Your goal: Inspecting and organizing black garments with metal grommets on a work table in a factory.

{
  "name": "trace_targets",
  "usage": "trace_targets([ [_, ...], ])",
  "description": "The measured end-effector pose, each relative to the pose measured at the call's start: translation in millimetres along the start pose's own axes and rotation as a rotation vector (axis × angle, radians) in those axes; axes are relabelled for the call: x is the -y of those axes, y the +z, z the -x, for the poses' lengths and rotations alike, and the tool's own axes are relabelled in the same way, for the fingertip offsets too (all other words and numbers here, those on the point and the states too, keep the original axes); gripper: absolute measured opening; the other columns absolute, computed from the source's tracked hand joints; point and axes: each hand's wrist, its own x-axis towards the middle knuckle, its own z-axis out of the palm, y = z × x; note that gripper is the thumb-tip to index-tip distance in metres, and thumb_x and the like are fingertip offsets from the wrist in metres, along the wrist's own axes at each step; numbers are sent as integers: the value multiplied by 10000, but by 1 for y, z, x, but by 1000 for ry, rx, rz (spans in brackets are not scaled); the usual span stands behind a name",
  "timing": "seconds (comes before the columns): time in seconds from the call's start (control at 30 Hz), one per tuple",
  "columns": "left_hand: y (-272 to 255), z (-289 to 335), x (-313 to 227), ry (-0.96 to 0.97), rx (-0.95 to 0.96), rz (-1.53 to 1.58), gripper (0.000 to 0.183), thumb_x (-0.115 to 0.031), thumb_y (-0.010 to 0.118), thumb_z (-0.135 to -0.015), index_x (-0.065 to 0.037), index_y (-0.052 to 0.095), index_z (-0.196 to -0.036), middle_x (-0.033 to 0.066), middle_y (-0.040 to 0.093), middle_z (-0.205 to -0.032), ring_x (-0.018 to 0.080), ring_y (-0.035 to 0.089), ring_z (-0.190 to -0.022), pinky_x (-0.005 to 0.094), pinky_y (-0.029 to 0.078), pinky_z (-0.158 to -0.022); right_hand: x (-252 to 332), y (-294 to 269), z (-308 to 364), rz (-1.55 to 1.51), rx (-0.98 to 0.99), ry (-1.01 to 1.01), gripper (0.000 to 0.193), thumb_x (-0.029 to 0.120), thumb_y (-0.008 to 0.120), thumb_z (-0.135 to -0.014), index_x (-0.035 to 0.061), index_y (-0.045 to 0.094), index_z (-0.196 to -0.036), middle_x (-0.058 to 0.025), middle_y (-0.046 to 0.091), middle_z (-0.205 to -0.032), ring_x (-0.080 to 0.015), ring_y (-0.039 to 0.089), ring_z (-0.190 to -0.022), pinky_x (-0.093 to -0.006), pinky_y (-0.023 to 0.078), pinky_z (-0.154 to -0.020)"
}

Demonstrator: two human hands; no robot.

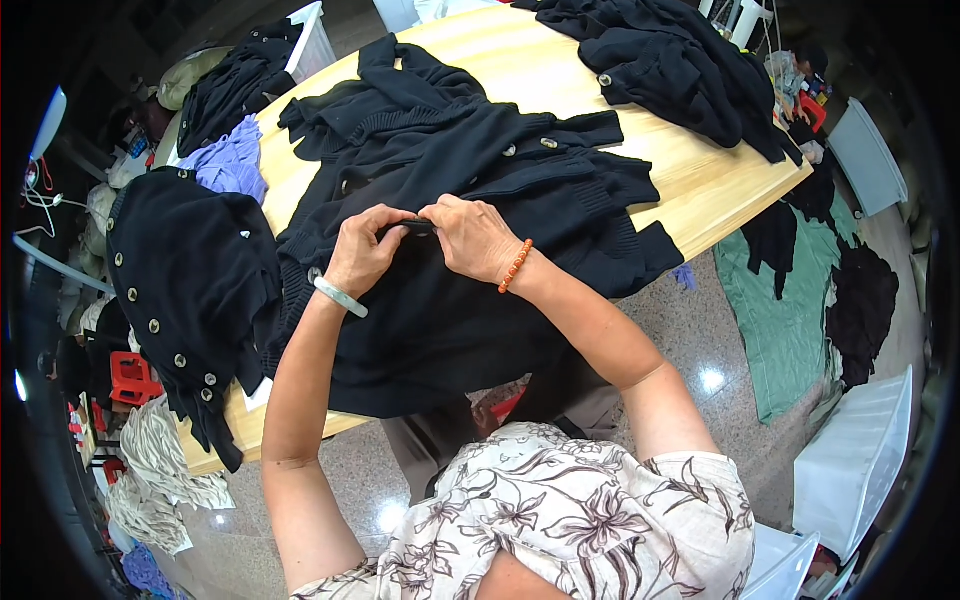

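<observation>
A black knit cardigan (430,340) lies spread over the near part of the table and hangs past its front edge. My left hand (365,252) pinches a folded edge of it between thumb and fingers. Right beside it, my right hand (474,240) grips the same edge, the two hands nearly touching. A small dark piece of the edge shows between them; its detail is too small to make out. Beyond my hands lie more black knits (400,110) with ribbed cuffs and pale buttons. At the left, another black buttoned cardigan (195,270) drapes over the table edge.
The pale wooden table (700,205) carries a black garment heap (670,75) at far right and a lilac garment (228,160) at left. White bins (855,465) stand on the floor at right near green cloth (785,310). A red stool (133,378) is at left. Another person (790,75) sits far right.
</observation>
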Motion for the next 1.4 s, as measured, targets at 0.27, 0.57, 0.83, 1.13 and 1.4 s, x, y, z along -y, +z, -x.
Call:
trace_targets([
  [0.27,4,2,-3,41,-25,-69,142,11,615,-875,15,680,-1001,98,662,-862,190,630,-741,288,502,-699,-4,-1,2,-36,-59,-33,202,-13,584,-817,5,691,-988,-149,664,-880,-339,676,-806,-394,561,-731],
  [0.57,10,-2,2,40,-48,-90,103,1,590,-892,11,657,-970,96,638,-846,207,620,-760,294,502,-721,-17,-3,-4,-75,-51,-143,191,10,600,-791,26,711,-946,-132,663,-832,-325,670,-799,-388,547,-741],
  [0.83,11,-5,9,-18,-28,-12,93,7,562,-935,11,629,-999,18,628,-839,93,563,-771,236,470,-732,-24,-7,-13,-129,37,-160,219,7,584,-777,0,712,-954,-154,672,-834,-332,664,-799,-388,540,-747],
  [1.13,13,5,17,7,-27,72,124,-16,583,-913,3,639,-1022,66,642,-842,134,572,-729,256,470,-691,-12,-14,-6,10,146,-131,141,31,608,-845,-4,596,-980,-181,647,-933,-363,660,-868,-424,540,-771],
  [1.4,14,-4,23,7,78,194,93,-16,550,-937,6,614,-999,20,597,-812,94,522,-739,246,457,-702,-21,-15,-10,66,241,-246,146,-7,599,-843,-2,534,-973,-169,584,-905,-372,640,-832,-430,529,-706],
])
